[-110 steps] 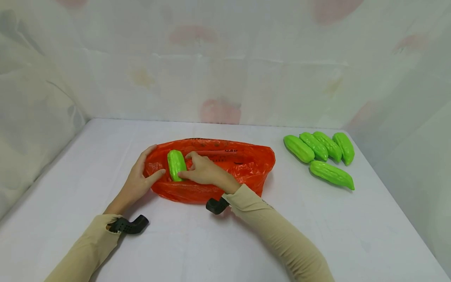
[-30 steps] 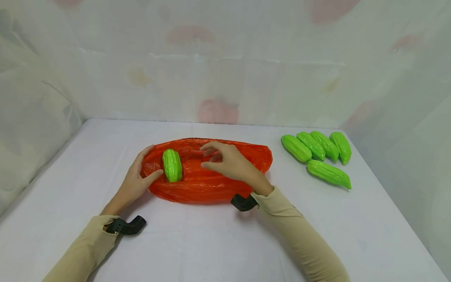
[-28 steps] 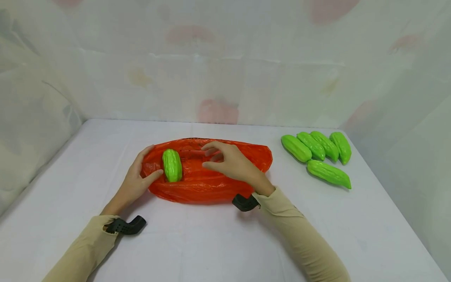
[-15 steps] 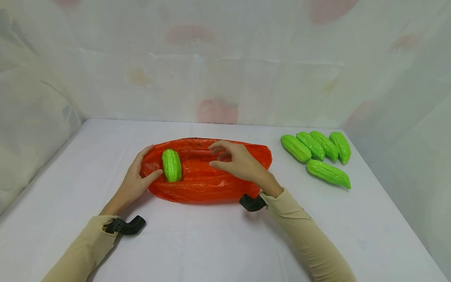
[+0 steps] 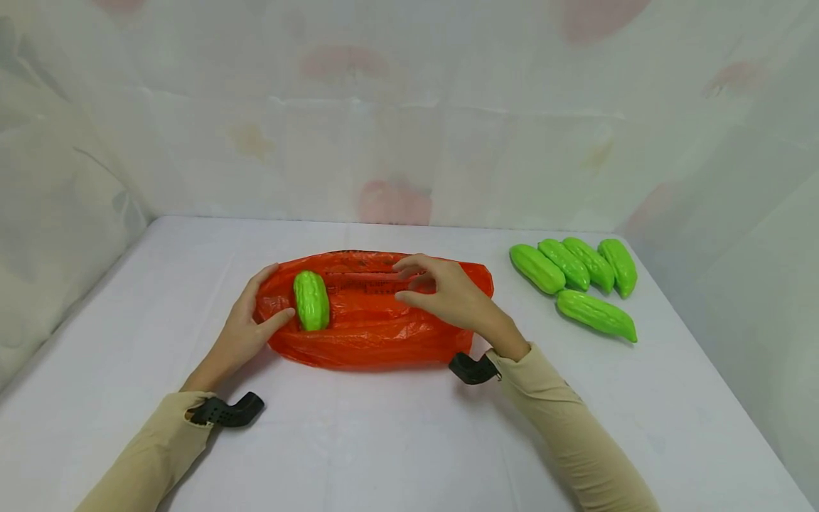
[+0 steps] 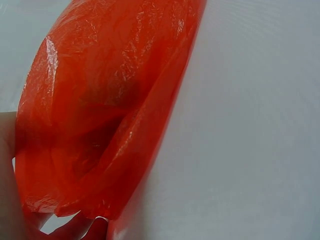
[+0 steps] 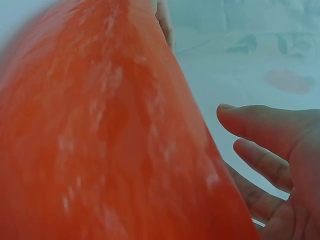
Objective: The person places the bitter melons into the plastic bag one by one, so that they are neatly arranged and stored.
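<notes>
A red plastic bag (image 5: 384,348) lies on the table with its mouth spread wide toward me. Inside it, near the left end, sits a ridged green bitter melon (image 5: 311,301). My left hand (image 5: 246,323) holds the bag's left end, thumb along the near side and fingers round the far side; in the left wrist view some fingers show reddish at the bag's edge. Over the right part of the bag's mouth hovers my right hand (image 5: 448,290), empty, its fingers loosely bent and thumb apart. The right wrist view shows that thumb and fingers beside the bag.
Several more green bitter melons (image 5: 537,269) lie at the table's back right, with one (image 5: 597,315) set crosswise in front of the row. A white cloth covers the table (image 5: 384,441), and pale patterned sheets (image 5: 397,142) rise behind and at both sides.
My right hand has let go of the bitter melon in the bag and drawn back to the right across the bag's mouth. My left hand stays at the bag's left end.
</notes>
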### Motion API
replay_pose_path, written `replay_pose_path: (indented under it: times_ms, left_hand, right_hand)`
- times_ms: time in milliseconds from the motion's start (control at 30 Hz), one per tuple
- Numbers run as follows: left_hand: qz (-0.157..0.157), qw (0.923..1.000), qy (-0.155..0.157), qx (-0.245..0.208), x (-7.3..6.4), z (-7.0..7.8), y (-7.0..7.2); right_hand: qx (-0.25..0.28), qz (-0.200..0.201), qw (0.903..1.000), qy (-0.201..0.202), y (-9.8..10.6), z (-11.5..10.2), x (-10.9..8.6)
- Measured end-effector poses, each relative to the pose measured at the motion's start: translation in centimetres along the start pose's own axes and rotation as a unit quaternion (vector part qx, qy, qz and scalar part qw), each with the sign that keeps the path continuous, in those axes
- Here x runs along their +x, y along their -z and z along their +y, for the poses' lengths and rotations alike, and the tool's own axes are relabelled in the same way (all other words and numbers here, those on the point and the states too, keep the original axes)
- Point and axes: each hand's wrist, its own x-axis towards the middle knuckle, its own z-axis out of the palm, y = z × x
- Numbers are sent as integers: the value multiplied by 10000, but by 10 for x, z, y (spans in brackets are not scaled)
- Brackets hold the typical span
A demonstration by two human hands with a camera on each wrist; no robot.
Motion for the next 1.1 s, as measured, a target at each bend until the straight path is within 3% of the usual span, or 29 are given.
replay_pose_path:
  times_ms: [1100]
  left_hand:
    - [28,10000,-29,66,0,-1,1]
  right_hand:
    - [-227,672,9975,75,35,23,-40]
